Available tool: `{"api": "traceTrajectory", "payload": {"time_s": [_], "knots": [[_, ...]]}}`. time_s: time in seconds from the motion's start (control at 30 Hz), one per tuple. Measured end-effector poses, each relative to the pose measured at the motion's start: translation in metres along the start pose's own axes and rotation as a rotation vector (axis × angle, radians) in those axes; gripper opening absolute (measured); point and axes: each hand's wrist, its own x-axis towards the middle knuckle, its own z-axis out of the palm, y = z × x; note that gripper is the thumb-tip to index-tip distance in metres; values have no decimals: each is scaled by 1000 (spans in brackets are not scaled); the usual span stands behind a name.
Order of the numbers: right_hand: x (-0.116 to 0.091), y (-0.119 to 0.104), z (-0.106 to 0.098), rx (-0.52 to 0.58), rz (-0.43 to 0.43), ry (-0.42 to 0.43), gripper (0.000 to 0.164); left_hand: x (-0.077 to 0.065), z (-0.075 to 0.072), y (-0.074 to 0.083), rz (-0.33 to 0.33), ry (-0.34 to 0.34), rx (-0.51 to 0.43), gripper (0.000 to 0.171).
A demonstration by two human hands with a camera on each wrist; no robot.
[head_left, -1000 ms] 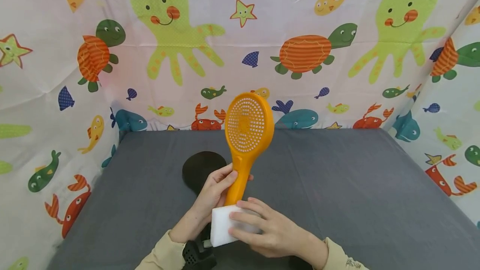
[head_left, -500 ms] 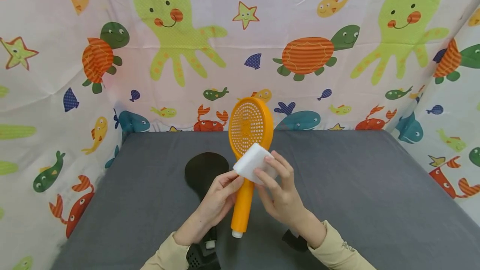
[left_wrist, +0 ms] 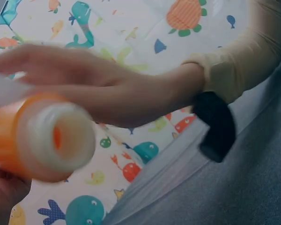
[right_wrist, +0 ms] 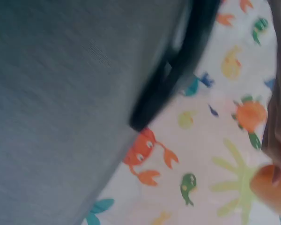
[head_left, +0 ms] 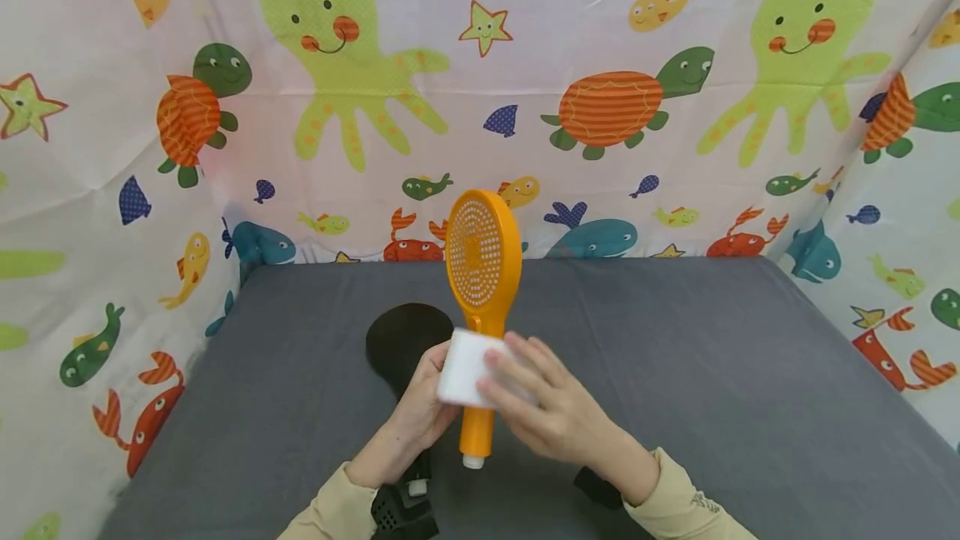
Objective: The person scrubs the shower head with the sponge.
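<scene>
In the head view an orange shower head (head_left: 486, 252) stands upright above the table, its round face of small white nozzles turned towards the left. My left hand (head_left: 416, 407) holds it by the handle. A white sponge block (head_left: 463, 372), pinched in the fingers of my right hand (head_left: 558, 407), lies across the upper handle and hides that part. Below the sponge the orange handle shows again, ending in a white tip. The left wrist view looks into that hollow white end (left_wrist: 68, 138), with my right hand blurred behind it.
A black paddle-shaped thing with a white-tipped handle, like a second shower head (head_left: 405, 340), lies on the grey-covered table (head_left: 675, 373) behind my left hand. A curtain (head_left: 480, 107) printed with sea animals surrounds the back and sides. Black camera straps sit at both wrists.
My right hand has moved the sponge from the handle's lower end up towards the neck, then partly back down. The shower head has turned and now stands more upright.
</scene>
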Motion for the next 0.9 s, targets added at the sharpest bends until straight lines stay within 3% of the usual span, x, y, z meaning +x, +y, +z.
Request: {"api": "traceTrajectory", "payload": {"time_s": [0.1, 0.17, 0.33, 0.47, 0.53, 0.6, 0.7, 0.8, 0.9], "knots": [[7, 6, 1, 5, 134, 81, 30, -1, -2, -2, 12, 22, 13, 23], [9, 4, 2, 39, 147, 75, 30, -1, -2, -1, 12, 30, 20, 22], [2, -14, 1, 134, 51, -93, 31, -1, -3, 2, 14, -23, -30, 25], [-7, -29, -2, 169, -77, -233, 37, 1, -7, 2, 5, -95, -159, 40], [-9, -32, -2, 172, -133, -260, 41, 2, -9, 2, 15, -129, -214, 46], [-10, -31, 0, 155, -163, -250, 42, 3, -9, 2, 25, -157, -219, 47], [-8, -24, 5, 114, -155, -179, 37, 3, -7, 3, 44, -167, -118, 41], [-1, -12, 7, 86, -86, -57, 31, 1, -3, 5, 79, -141, 10, 31], [10, 3, 7, 65, 34, 76, 29, 0, -1, 4, 91, -106, 71, 26]]}}
